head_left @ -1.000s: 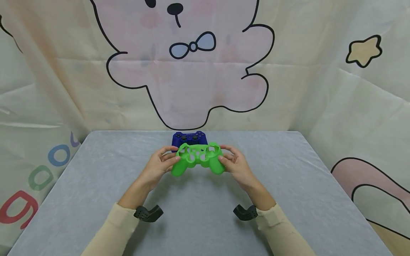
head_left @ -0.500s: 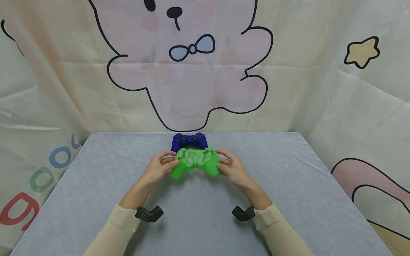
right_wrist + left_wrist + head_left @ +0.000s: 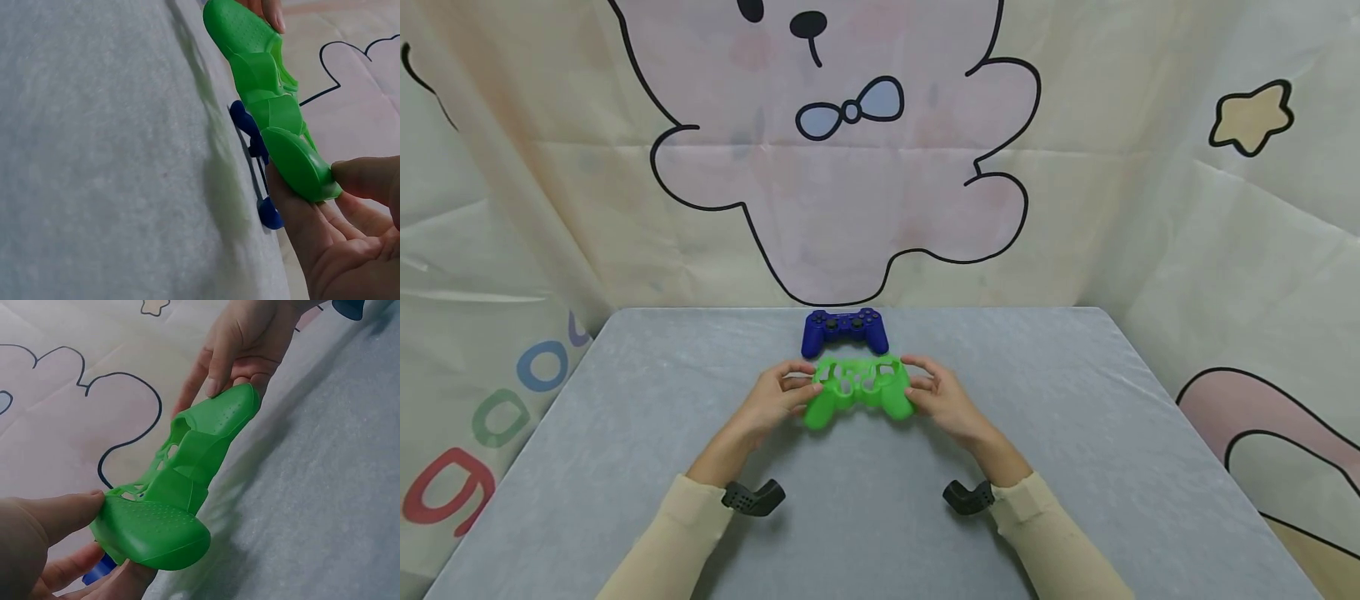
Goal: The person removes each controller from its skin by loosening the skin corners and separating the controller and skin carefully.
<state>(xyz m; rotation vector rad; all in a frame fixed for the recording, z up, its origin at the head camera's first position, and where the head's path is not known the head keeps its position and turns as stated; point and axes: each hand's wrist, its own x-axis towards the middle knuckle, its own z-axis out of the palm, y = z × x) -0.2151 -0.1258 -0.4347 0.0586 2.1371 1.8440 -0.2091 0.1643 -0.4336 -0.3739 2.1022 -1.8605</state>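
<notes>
Between both hands a green silicone game controller cover is held above the table, its cut-out holes showing and nothing seen inside it. My left hand pinches its left grip, thumb on top and fingers beneath, as the left wrist view shows with the cover's dotted grip. My right hand pinches the right grip the same way; in the right wrist view its thumb presses the edge. Just beyond the cover, a blue game controller lies on the table, untouched by either hand.
A grey cloth covers the table, whose far edge meets a printed fabric backdrop. The blue controller sits close to that far edge. Each wrist wears a black camera mount.
Both hands have brought the green cover a little nearer and lower, keeping their pinch on it. More of the blue controller now shows behind it; that controller stays put.
</notes>
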